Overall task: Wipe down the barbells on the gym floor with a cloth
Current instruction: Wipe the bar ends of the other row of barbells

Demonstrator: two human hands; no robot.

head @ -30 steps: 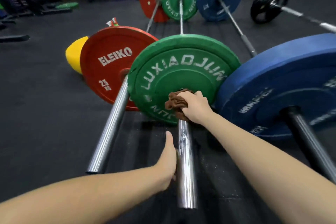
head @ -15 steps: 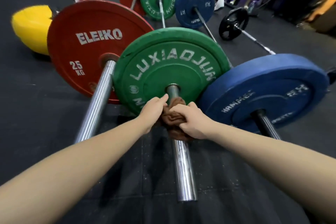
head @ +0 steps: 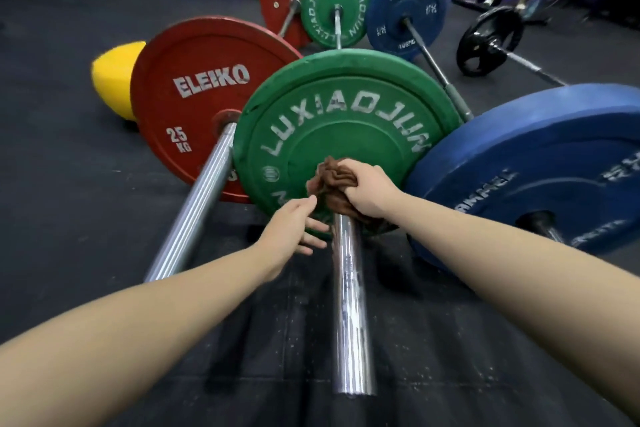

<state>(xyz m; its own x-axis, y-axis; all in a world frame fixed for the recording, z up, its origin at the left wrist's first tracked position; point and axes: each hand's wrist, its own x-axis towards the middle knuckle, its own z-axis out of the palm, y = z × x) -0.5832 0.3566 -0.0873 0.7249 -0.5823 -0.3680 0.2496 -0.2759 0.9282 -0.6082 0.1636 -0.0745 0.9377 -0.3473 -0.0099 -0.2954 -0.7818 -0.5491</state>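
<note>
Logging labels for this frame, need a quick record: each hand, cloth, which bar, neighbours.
right hand: grips the brown cloth, bunched on the sleeve where it meets the green plate
left hand: fingers spread, holds nothing, beside the sleeve; one fingertip at the cloth's edge, contact unclear
bar: middle one of three side by side, chrome sleeve end towards the camera
neighbours: red plate on the left, blue plate on the right

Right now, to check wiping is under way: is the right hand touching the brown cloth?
Touching. The head view shows the right hand gripping the bunched brown cloth on the bar beside the green plate.
</note>
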